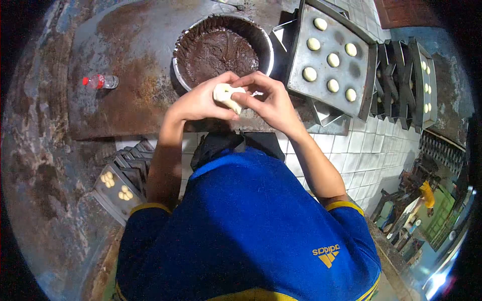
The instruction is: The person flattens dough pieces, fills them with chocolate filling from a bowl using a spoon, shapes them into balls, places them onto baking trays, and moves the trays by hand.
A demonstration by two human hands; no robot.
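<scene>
White dough (223,94) is resting in the cupped left hand (201,100), seemingly steadied for the pinching right hand (272,100), bowl (264,54) at twelve o'clock.

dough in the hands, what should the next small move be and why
Probably pinch the dough inward with the right hand: the left hand cups it, the right thumb touches it, and it looks uneven, unlike the neat rounds on the tray.
</scene>
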